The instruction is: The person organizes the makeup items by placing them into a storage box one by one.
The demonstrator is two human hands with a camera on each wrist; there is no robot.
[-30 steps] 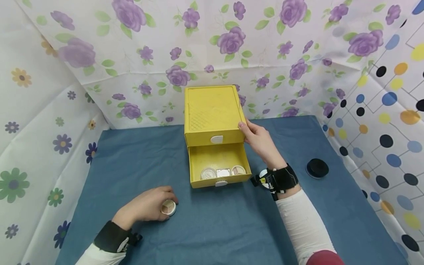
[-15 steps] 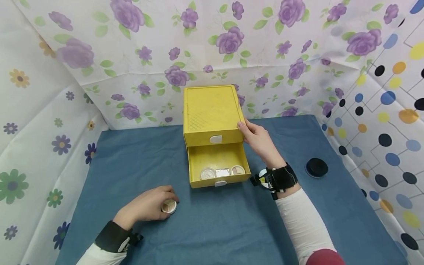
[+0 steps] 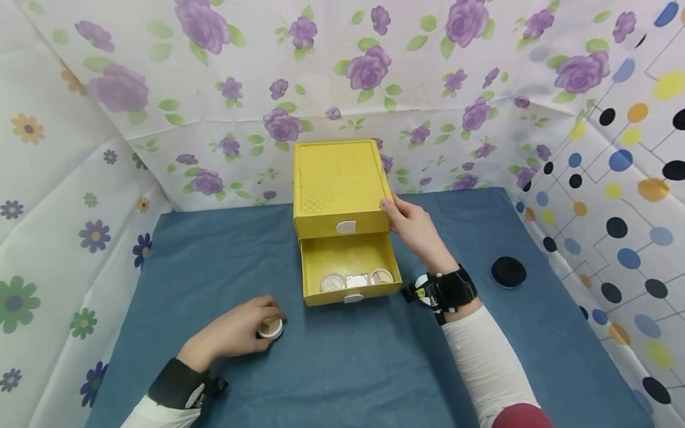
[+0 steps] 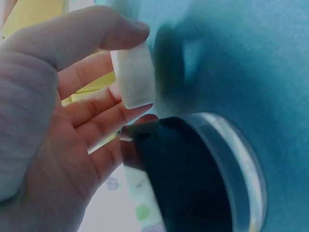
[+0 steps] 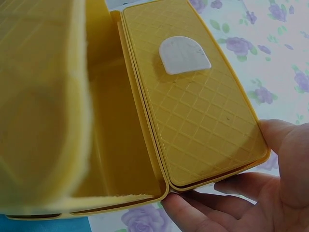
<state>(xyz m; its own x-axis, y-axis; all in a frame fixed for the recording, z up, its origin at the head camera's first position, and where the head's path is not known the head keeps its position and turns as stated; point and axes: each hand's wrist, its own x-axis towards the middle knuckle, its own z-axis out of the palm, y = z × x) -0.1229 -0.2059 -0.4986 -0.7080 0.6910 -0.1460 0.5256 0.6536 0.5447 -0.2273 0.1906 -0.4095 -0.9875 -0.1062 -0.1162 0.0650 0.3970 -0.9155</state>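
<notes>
My left hand (image 3: 242, 328) pinches a small round white pot (image 3: 270, 328) with divided beige contents. The left wrist view shows the pot's white side (image 4: 134, 75) between thumb and fingers, its shadow on the cloth beside it. My right hand (image 3: 414, 229) grips the front right corner of a two-tier yellow drawer box (image 3: 342, 178). Its thumb (image 5: 277, 135) lies at the upper drawer's edge. The lower drawer (image 3: 348, 252) is pulled out and holds two round pots, a clear one (image 3: 333, 282) and a pale one (image 3: 381, 276), with a square silvery piece (image 3: 357, 281) between them.
On the blue cloth (image 3: 342, 368), a black round lidded jar (image 3: 508, 272) stands to the right. A white round thing (image 3: 424, 289) is partly hidden behind my right wrist strap. A dark curved piece with a clear rim (image 4: 193, 169) fills the bottom of the left wrist view.
The left hand has risen slightly with the pot. The right hand keeps its hold on the drawer box; the whole view has shifted a little.
</notes>
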